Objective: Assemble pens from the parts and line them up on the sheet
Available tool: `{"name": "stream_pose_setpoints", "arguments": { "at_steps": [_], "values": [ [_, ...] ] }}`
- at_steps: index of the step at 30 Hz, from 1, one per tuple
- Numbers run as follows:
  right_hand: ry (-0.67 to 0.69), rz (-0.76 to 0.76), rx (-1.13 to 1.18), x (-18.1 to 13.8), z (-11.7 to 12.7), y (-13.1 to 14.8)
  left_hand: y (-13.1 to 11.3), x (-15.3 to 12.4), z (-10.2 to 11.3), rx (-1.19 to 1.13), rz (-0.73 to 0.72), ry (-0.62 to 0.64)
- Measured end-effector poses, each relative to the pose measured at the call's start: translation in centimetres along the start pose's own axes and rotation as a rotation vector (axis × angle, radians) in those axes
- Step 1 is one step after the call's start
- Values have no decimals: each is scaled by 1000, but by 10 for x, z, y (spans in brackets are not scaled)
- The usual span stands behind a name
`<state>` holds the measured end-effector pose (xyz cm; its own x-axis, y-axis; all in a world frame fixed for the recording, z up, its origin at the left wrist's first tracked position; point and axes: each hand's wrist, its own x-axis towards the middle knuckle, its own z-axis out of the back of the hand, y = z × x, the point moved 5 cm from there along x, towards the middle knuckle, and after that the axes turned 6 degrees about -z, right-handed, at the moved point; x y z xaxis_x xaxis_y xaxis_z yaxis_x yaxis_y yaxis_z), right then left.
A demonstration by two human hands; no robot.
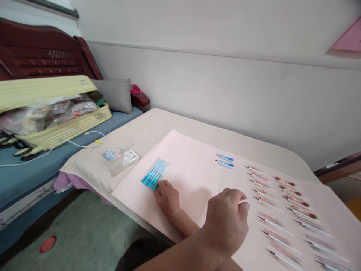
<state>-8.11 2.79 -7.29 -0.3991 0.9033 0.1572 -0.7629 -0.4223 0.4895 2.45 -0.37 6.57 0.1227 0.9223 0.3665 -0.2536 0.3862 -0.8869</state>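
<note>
My left hand (pixel 167 195) rests on the pink paper sheet (pixel 191 165), its fingers curled and touching the near end of a tight row of blue pens (pixel 155 174). My right hand (pixel 227 222) hovers above the sheet with its fingers curled in; what it holds, if anything, is hidden. Two more blue pens (pixel 225 160) lie farther back on the sheet. Several brown-and-white pens (pixel 284 210) are laid out in two columns to the right.
The sheet lies on a beige cloth-covered table (pixel 158 120) against a white wall. Small clear packets (pixel 124 156) lie at its left end. To the left, a blue mattress holds an open yellow suitcase (pixel 64 128), a white cable and a grey pillow (pixel 117 94).
</note>
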Motion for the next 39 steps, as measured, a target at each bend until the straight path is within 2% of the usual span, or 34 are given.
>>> {"name": "stream_pose_setpoints", "arguments": {
  "at_steps": [39],
  "values": [
    [-16,8,-40,0,2,3,-1,-1,-5,38,19,24]
  ]
}}
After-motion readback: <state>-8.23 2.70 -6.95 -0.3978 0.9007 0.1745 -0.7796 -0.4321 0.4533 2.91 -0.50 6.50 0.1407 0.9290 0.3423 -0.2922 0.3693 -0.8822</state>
